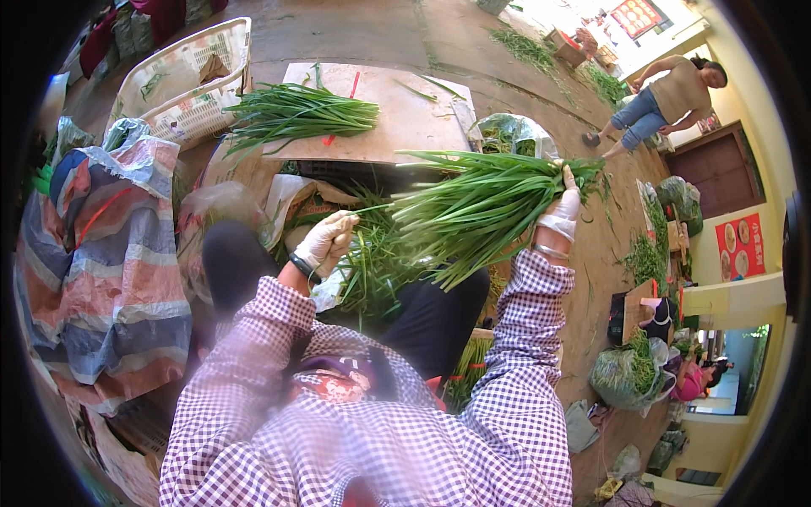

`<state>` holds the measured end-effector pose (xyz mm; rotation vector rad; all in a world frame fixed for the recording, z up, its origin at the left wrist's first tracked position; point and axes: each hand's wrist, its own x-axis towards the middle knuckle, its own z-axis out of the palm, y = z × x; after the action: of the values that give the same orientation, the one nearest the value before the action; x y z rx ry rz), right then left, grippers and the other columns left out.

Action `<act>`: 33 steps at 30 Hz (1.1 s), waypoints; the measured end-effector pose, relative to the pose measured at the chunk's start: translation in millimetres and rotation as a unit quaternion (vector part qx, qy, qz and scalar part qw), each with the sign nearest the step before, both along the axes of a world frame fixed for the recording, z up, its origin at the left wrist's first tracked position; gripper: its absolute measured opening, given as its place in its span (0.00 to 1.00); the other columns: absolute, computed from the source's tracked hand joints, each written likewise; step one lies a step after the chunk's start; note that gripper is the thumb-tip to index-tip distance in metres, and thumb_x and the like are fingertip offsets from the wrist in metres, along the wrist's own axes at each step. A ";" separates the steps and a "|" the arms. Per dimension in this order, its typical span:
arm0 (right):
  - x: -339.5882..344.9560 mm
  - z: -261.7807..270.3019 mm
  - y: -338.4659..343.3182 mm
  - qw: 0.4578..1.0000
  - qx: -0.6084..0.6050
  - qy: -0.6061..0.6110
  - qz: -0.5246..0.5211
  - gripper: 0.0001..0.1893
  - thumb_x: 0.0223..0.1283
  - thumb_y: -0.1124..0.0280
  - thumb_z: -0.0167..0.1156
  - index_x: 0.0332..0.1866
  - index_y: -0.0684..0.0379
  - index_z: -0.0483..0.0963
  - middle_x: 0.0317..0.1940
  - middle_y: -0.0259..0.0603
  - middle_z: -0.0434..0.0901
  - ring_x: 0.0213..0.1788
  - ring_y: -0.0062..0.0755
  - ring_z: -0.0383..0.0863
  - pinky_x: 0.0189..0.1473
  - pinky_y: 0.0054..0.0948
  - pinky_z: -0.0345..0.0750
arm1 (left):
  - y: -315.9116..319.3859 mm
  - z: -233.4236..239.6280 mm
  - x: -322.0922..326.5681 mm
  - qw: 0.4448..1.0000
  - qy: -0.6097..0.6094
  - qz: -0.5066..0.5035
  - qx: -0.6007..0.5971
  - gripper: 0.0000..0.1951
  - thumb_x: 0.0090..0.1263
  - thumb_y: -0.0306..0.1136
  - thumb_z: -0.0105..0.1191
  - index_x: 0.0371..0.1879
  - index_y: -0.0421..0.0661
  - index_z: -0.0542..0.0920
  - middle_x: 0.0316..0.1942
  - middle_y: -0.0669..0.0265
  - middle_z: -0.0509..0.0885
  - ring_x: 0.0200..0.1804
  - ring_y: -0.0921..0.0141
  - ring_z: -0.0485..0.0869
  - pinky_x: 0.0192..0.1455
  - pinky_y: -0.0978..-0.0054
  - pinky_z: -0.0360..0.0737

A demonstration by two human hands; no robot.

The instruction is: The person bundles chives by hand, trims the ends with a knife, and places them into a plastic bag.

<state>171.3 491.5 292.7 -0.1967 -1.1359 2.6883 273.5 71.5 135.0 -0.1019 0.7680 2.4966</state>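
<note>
My right hand [564, 201], in a white glove, grips a large bunch of long green leaves, likely garlic chives [475, 203], near one end. The bunch lies sideways in the air, its paler ends fanned towards my left hand. My gloved left hand [327, 243] pinches a thin green leaf [374, 208] between thumb and fingers, apart from the bunch. Beneath both hands, loose leaves [386, 266] are heaped between my knees. Beyond them, a second bunch [310, 115] rests on a pale board [405, 130], with a red strip [355, 85] partly under it.
A white plastic crate [196, 104] stands at the far left. Nearer on that side is a striped woven sack [120, 266]. Bagged greens [516, 136] sit right of the board. A person [671, 95] is on the walkway at the right, and a stuffed bag of greens [627, 374] lies below.
</note>
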 end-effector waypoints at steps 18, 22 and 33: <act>-11.2 34.6 -78.5 0.995 -0.025 -0.030 -0.089 0.05 0.67 0.72 0.56 0.37 0.60 0.77 0.32 0.40 0.83 0.33 0.34 0.81 0.43 0.36 0.81 | 67.8 80.0 -1.4 0.781 0.345 0.219 -0.472 0.14 0.54 0.25 0.70 0.41 0.43 0.86 0.32 0.68 0.78 0.32 0.75 0.78 0.36 0.78 0.76; -9.7 35.9 -98.3 0.997 -0.013 -0.008 -0.073 0.05 0.67 0.71 0.57 0.37 0.61 0.78 0.32 0.39 0.83 0.34 0.34 0.81 0.44 0.35 0.81 | 69.7 72.9 -8.4 0.788 0.355 0.195 -0.463 0.07 0.58 0.27 0.65 0.32 0.42 0.82 0.30 0.68 0.77 0.30 0.71 0.79 0.35 0.75 0.77; -11.3 52.7 -120.5 0.996 0.004 0.032 -0.083 0.06 0.66 0.69 0.59 0.37 0.60 0.78 0.30 0.37 0.82 0.32 0.31 0.79 0.40 0.33 0.79 | 62.6 35.9 29.4 0.423 0.606 -0.122 -0.663 0.05 0.61 0.32 0.55 0.31 0.44 0.78 0.29 0.58 0.77 0.36 0.57 0.81 0.39 0.62 0.80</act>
<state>160.0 371.0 345.5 -0.1932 -1.0617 2.5254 302.9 134.1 170.9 1.2491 2.7623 0.5973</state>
